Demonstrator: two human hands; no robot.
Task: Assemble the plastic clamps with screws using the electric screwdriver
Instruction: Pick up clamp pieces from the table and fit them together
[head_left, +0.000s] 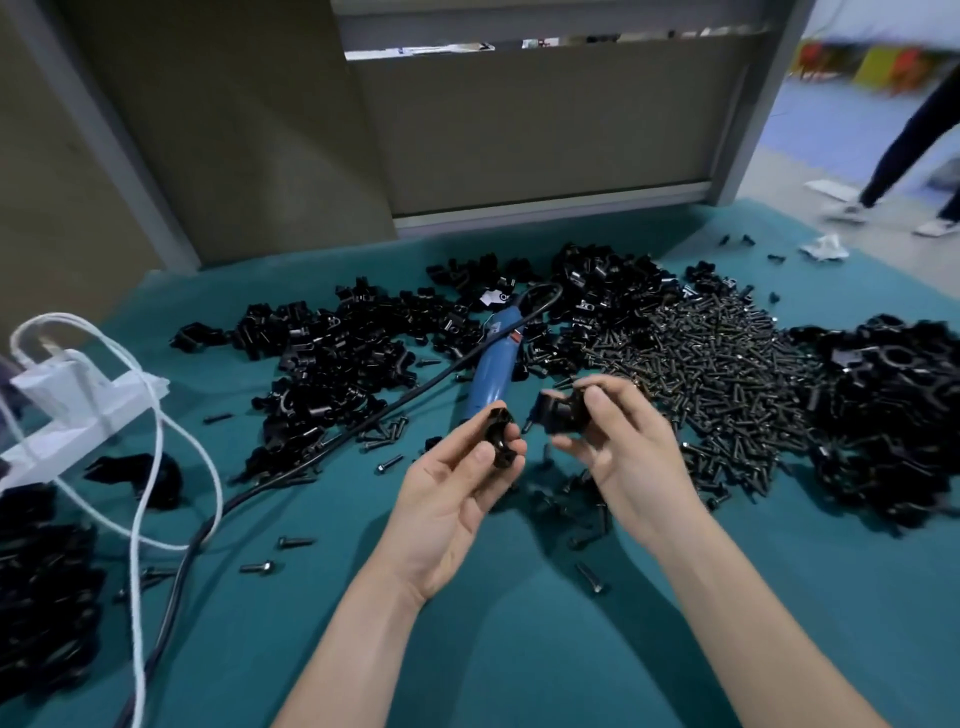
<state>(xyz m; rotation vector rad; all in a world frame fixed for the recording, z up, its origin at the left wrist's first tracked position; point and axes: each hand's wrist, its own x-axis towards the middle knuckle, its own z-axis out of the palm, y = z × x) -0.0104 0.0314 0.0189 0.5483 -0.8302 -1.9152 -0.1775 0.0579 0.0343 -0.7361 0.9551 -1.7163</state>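
Head view: at frame centre, the left hand (460, 486) pinches a curved black plastic clamp half (500, 435); the right hand (631, 441) grips a blockier clamp piece (563, 413). Behind them, the blue electric screwdriver (493, 364) lies on teal cloth (519, 649), long axis upper right to lower left, beside a heap of dark screws (717, 358).

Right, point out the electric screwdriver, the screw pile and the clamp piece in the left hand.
electric screwdriver (491, 371): head view, middle of its blue body.
screw pile (717, 364): head view, centre of the heap.
clamp piece (500, 415) in left hand (452, 499): head view, upper end of its arch.
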